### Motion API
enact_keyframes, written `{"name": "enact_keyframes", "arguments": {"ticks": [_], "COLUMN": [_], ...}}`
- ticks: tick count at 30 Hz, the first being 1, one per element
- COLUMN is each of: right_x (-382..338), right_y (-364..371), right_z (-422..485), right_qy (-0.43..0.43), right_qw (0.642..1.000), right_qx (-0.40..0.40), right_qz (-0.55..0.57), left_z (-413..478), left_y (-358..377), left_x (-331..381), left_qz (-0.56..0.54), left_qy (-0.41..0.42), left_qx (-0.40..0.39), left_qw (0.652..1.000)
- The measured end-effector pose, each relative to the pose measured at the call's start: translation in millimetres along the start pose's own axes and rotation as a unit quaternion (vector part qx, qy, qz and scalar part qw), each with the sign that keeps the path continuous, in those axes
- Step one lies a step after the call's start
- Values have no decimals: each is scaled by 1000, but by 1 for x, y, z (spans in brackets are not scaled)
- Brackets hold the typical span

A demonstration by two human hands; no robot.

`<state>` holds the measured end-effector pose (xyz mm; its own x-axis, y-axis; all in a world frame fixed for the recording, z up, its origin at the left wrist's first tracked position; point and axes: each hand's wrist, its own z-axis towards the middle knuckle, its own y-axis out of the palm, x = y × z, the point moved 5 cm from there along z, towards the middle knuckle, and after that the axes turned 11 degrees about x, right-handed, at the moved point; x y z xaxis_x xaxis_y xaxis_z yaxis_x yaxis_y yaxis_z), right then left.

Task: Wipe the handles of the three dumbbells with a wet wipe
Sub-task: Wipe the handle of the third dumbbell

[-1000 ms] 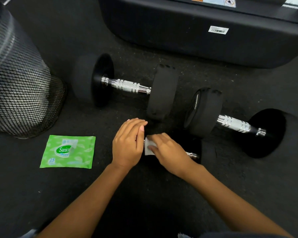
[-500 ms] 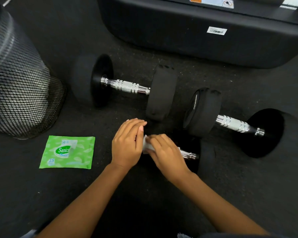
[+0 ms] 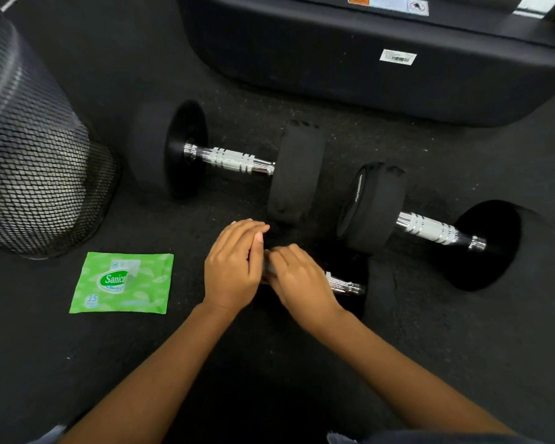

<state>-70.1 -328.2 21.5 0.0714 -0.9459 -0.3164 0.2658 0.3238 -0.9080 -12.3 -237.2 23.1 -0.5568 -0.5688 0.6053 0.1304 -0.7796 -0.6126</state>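
Your right hand [image 3: 302, 277] closes its grip around the nearest dumbbell's handle [image 3: 345, 284], probably with the wipe hidden underneath. Your left hand [image 3: 233, 267] lies flat over that dumbbell's near end, steadying it. The other two dumbbells [image 3: 229, 160] [image 3: 426, 228] wait on the floor beyond. The green pack [image 3: 122, 283] reads "Sanica", "15".

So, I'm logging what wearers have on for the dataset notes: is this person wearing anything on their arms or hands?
Nothing shows on them. The left hand and right hand are bare: no gloves, rings, watch or bands visible. Both forearms are uncovered up to the frame's bottom edge, with no sleeves over them. Only slivers of grey fabric appear at that edge.
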Motion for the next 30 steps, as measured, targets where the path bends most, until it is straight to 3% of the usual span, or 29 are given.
{"name": "enact_keyframes", "arguments": {"ticks": [2,5,7,16,25,30], "right_x": [8,31,32,13,5,21], "right_y": [-2,-2,-1,-12,-11,-25], "right_z": [3,5,8,1,-4,-18], "right_qy": [30,146,157,45,2,21], "right_qw": [998,971,966,989,999,999], "right_qx": [-51,-145,-162,-90,-48,-23], "right_qz": [33,123,125,106,27,-15], "left_z": [0,0,0,0,0,0], "left_y": [-1,0,1,0,-1,-1], "left_x": [0,0,-1,-1,-1,0], "left_qz": [-3,-3,-1,-1,-8,-3], "left_qy": [0,-2,-2,0,-8,-10], "left_qx": [-1,0,1,-5,-9,-4], "left_qw": [1000,1000,1000,1000,1000,1000]}}
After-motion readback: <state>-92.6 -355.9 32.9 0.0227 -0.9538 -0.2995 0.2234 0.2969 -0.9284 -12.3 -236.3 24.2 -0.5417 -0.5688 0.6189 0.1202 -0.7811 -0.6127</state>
